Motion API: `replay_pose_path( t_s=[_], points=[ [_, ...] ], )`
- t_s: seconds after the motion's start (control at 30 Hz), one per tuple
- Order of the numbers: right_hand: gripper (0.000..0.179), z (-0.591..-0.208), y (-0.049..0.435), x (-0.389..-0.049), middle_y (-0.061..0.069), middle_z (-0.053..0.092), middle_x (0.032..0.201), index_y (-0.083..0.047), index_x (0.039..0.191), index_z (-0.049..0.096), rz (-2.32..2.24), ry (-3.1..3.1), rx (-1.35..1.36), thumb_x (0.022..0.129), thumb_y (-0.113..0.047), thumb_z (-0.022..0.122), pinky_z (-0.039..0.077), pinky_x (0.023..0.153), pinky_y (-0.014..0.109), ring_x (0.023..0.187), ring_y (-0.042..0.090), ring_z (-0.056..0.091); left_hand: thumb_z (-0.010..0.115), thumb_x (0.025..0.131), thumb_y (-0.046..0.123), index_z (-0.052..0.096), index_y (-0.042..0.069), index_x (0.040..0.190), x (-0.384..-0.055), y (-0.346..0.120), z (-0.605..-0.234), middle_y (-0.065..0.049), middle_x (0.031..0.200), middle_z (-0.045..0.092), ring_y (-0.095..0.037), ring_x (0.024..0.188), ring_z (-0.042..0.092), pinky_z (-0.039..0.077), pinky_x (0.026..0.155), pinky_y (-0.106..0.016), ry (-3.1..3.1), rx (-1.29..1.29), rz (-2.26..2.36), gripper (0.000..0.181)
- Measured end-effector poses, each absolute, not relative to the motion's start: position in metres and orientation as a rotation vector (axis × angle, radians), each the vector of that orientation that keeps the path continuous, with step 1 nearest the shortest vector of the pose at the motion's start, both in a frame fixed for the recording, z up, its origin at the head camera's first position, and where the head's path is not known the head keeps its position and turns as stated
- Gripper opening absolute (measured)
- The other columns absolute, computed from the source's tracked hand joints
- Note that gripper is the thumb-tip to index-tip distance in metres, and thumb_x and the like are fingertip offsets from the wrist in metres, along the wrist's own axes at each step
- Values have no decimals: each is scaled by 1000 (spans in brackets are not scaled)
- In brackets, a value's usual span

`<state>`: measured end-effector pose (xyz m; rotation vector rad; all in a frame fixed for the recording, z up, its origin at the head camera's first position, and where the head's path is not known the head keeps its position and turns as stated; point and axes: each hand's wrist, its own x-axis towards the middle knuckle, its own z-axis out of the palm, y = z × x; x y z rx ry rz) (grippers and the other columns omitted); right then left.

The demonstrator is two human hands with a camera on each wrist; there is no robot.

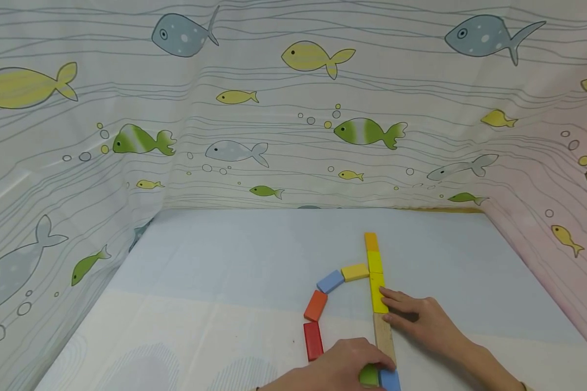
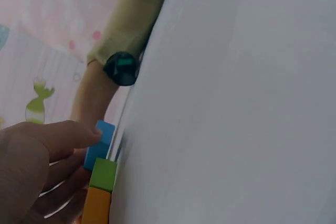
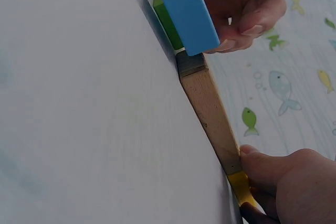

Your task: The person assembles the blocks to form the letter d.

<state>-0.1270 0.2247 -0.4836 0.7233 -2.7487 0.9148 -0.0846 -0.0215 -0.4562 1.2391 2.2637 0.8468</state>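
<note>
In the head view my left hand (image 1: 342, 361) pinches a blue block (image 1: 390, 380) at the near end of a straight row. The left wrist view shows the thumb on that blue block (image 2: 100, 145), with a green block (image 2: 103, 174) and an orange block (image 2: 96, 205) beside it. My right hand (image 1: 423, 320) lies along the row's right side, its fingertips touching a bright yellow block (image 1: 379, 293) and its thumb at the far end of a plain wooden block (image 1: 384, 342). Another yellow block (image 1: 374, 262) and an orange-yellow block (image 1: 371, 242) continue the row away from me.
Left of the row, a curve of blocks runs from a pale yellow block (image 1: 355, 272) through a blue one (image 1: 330, 282) and an orange-red one (image 1: 316, 306) to a red block (image 1: 313, 341). A fish-print curtain (image 1: 274, 119) surrounds the table (image 1: 200, 271).
</note>
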Motion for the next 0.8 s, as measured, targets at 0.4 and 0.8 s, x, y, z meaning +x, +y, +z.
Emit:
replay_pose_path(
  t_s=[0.4, 0.8],
  points=[
    [43, -485, 226, -127, -9, 64, 133, -17, 124, 72, 945, -2766, 708, 88, -41, 74, 58, 89, 31, 120, 20, 62, 74, 91, 29, 64, 20, 131, -87, -21, -461, 16, 119, 68, 7, 108, 50, 41, 88, -3, 2280, 1351, 823, 43],
    [43, -485, 226, -128, -8, 64, 134, -17, 124, 72, 940, -2763, 724, 88, -40, 74, 58, 89, 31, 120, 20, 62, 72, 92, 27, 62, 17, 131, -89, -24, -463, 9, 125, 67, 3, 114, 51, 38, 93, -2, 2273, 1484, 867, 42]
  ],
)
